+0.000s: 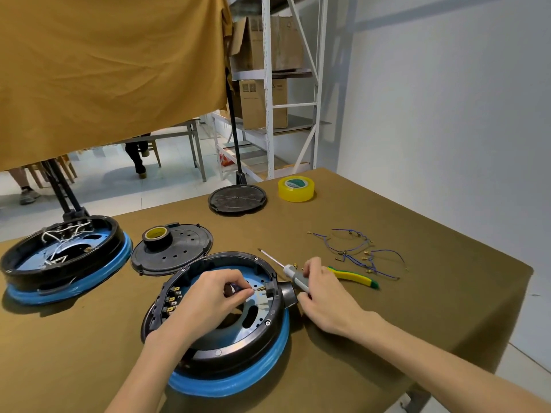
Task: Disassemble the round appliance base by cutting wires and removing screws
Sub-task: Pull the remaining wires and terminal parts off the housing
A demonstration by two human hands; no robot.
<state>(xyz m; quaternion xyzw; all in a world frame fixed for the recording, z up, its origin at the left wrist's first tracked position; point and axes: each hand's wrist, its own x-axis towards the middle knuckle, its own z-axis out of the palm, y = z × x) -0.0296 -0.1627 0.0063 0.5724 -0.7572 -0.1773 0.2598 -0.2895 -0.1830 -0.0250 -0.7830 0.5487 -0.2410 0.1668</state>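
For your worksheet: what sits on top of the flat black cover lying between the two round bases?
A black tape roll with a yellow core stands on the black cover. The holes beneath the roll are hidden.

Black base (235, 350), blue rim; yellow tape (296, 189)

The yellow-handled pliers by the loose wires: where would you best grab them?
Grip the pliers by the yellow handles, coming down from above. They lie flat with the handles bare toward the right; the head end is hidden behind the right hand, so keep fingers off it.
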